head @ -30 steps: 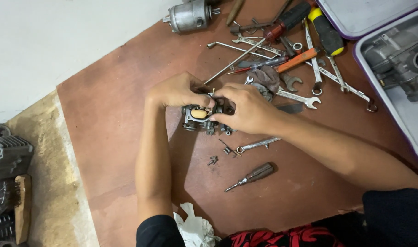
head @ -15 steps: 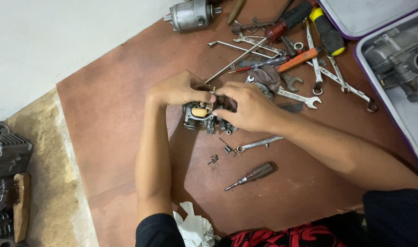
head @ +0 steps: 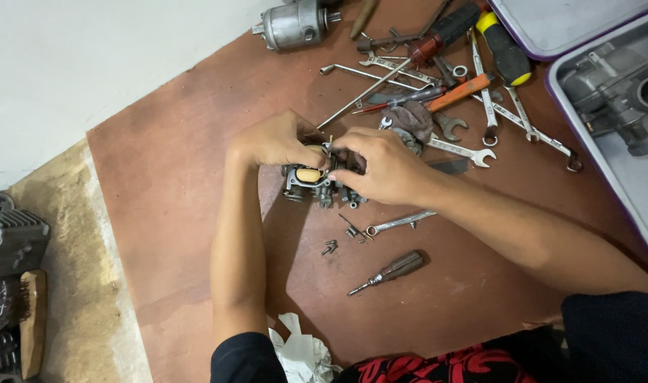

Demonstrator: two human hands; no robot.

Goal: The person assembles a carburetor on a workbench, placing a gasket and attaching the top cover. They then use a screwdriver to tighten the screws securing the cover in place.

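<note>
A person bends both forearms inward over a brown desk (head: 196,184), hands meeting above a small grey metal carburettor (head: 317,184) that rests near the desk's middle. The left hand (head: 278,140) curls over the part's upper left side, its grip pressed against the body. The right hand (head: 384,167) arches over the right side, fingertips (head: 338,174) pinching the part's top edge. Just below lie loose screws (head: 330,247), a small spanner (head: 398,222) and a short screwdriver (head: 391,271). Wrenches (head: 466,149) and a grey rag (head: 412,120) crowd the desk beyond the hands. A crumpled white cloth (head: 299,351) sits by the left elbow.
</note>
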